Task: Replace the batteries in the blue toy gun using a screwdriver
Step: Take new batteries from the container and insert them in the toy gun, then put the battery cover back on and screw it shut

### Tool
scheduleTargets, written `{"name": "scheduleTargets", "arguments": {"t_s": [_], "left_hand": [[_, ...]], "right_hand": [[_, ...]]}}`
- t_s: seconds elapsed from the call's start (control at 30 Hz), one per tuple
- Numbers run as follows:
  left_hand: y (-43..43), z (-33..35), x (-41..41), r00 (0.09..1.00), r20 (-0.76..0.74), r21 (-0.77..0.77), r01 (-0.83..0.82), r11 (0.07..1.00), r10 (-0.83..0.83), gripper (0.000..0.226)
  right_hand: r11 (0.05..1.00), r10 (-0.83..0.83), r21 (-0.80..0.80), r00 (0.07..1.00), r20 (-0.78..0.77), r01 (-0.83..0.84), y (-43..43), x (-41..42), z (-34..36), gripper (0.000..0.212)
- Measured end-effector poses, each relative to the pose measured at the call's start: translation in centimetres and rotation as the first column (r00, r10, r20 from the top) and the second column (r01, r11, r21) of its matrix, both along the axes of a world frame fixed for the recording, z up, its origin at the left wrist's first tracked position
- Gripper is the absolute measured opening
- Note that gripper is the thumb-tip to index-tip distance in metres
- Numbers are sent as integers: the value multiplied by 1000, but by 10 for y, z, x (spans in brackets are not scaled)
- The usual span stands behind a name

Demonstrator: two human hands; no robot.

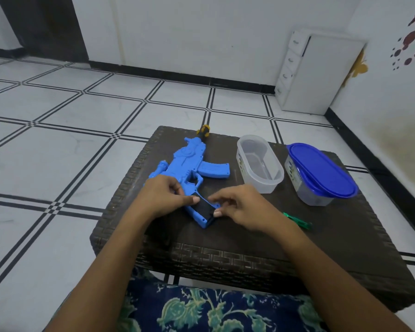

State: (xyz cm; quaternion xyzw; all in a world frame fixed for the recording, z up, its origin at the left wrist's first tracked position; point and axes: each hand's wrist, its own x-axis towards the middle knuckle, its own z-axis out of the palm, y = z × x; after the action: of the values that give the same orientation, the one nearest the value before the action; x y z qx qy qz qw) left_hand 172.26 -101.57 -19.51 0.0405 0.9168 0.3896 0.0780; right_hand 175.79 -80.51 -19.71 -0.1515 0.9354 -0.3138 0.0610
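The blue toy gun [189, 161] lies flat on the dark woven table [249, 248], muzzle toward the far left. Its stock, nearest me, shows an open dark battery compartment [205, 210]. My left hand [163, 195] grips the gun at the grip, thumb pointing right along the stock. My right hand [240, 207] pinches something dark at the compartment's right edge; what it is I cannot tell. A yellow-and-black screwdriver handle [203, 131] pokes out behind the gun. A green screwdriver [297, 220] lies on the table just right of my right hand.
An open clear plastic tub [259, 164] stands right of the gun. Further right stands a second tub with a blue lid [321, 168]. The small table sits on a tiled floor; a white drawer unit [319, 73] stands against the far wall.
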Motion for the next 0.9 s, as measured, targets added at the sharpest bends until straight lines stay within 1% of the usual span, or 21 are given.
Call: {"name": "scheduleTargets", "arguments": {"t_s": [0.1,0.17,0.23,0.3,0.33,0.37,0.4,0.43,0.47,0.5,0.53,0.57,0.6,0.63,0.67,0.7,0.73,0.77,0.87,0.9], "left_hand": [[3,-1,0,1000,-1,-35,-10,999,10,40],[4,-1,-1,1000,7,-57,-16,998,17,41],[3,-1,-2,999,20,-63,-27,998,28,41],[5,-3,-3,999,6,-69,-48,996,48,39],[6,-5,-3,998,-14,-82,-69,994,68,38],[9,-7,-2,995,-52,-104,-96,990,91,38],[12,-10,0,988,-104,-130,-126,984,112,38],[15,-12,1,978,-162,-145,-156,977,132,38],[18,-15,3,964,-222,-137,-178,975,145,35],[23,-16,4,949,-283,-110,-179,978,141,31],[28,-16,5,932,-339,-77,-159,984,125,27],[35,-16,5,916,-390,-47,-126,991,98,22],[41,-15,4,897,-437,-24,-86,996,67,19],[49,-15,3,879,-475,-11,-41,999,31,18],[58,-15,2,862,-507,-2,6,1000,-6,18],[65,-14,2,851,-524,6,44,999,-35,18],[74,-14,2,844,-533,15,79,997,-59,17],[83,-14,4,836,-543,24,109,994,-79,15],[106,-11,6,805,-578,37,190,981,-134,9],[113,-10,7,801,-581,52,214,976,-145,9]], "right_hand": [[998,-21,-59,1000,8,21,1,-3,-4,21],[996,-30,-86,999,22,32,1,-2,-6,19],[990,-45,-129,998,50,51,-2,0,-5,27],[987,-49,-149,995,92,63,-3,2,0,39],[989,-46,-132,992,115,61,-3,4,4,42],[995,-52,-77,993,108,60,-2,7,9,43],[997,-72,-10,995,68,72,0,10,14,41],[992,-120,46,993,-2,120,4,14,21,40],[975,-202,76,975,-95,210,9,19,29,38],[938,-311,90,929,-200,334,17,24,37,37],[878,-420,98,853,-311,469,26,27,43,38],[800,-504,113,763,-405,589,39,29,47,40],[718,-558,149,690,-461,680,52,27,48,46],[635,-600,216,649,-468,742,65,25,46,55],[560,-639,303,635,-435,771,79,23,43,65],[509,-670,375,630,-392,775,90,22,39,73],[483,-693,410,624,-360,773,100,22,34,76],[484,-707,402,618,-343,777,109,24,30,71],[535,-724,262,596,-347,803,119,30,27,42],[539,-719,250,594,-361,804,119,32,29,33]]}}
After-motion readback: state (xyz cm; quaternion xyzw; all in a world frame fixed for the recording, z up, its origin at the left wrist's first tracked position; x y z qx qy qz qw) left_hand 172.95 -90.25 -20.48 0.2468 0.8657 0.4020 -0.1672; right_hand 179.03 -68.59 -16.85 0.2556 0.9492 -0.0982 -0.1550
